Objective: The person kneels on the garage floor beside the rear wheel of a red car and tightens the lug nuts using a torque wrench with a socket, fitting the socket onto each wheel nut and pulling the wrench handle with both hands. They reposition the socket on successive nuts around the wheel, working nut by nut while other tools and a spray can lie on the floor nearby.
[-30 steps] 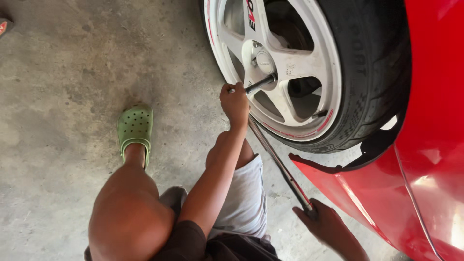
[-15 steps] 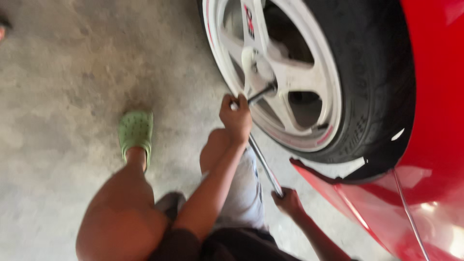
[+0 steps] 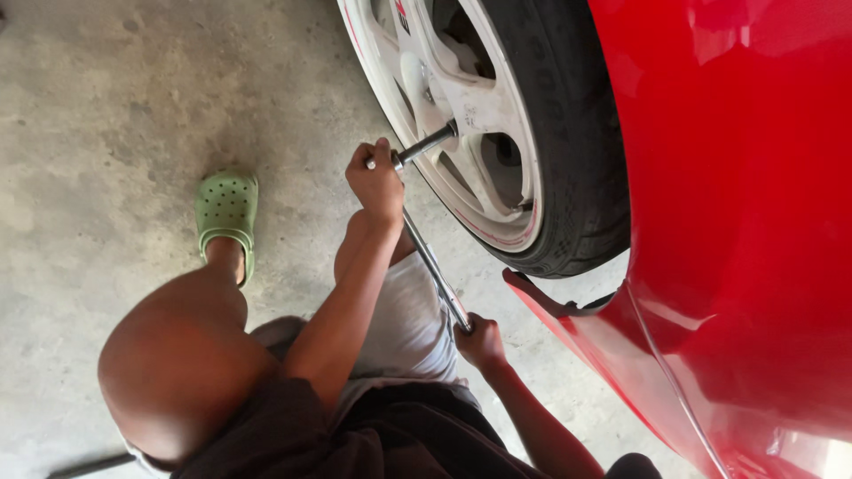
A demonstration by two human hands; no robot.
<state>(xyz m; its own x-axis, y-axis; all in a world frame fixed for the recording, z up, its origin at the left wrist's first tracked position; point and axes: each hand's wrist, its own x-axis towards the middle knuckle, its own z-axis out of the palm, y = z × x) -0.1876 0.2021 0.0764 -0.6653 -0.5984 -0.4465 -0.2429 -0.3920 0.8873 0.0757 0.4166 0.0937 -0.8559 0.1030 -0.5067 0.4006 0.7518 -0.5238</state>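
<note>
A long metal lug wrench (image 3: 435, 270) runs from my lap up to the wheel. Its socket arm (image 3: 426, 142) is set into the hub of a white spoked rim (image 3: 484, 98). My left hand (image 3: 377, 182) is closed around the wrench's upper end, right by the socket arm. My right hand (image 3: 479, 341) grips the lower end of the handle. The rim sits in a black tyre (image 3: 572, 151) under the red car body (image 3: 737, 222).
I crouch on a grey concrete floor (image 3: 115, 98). My bare knee (image 3: 177, 364) and a foot in a green clog (image 3: 226, 208) are on the left. A black mud flap (image 3: 550, 302) juts out below the tyre. A dark rod (image 3: 89, 466) lies at the bottom left.
My right hand has moved up and to the left with the handle's lower end, closer to my body. My left hand stays at the socket end. The view has shifted towards the car.
</note>
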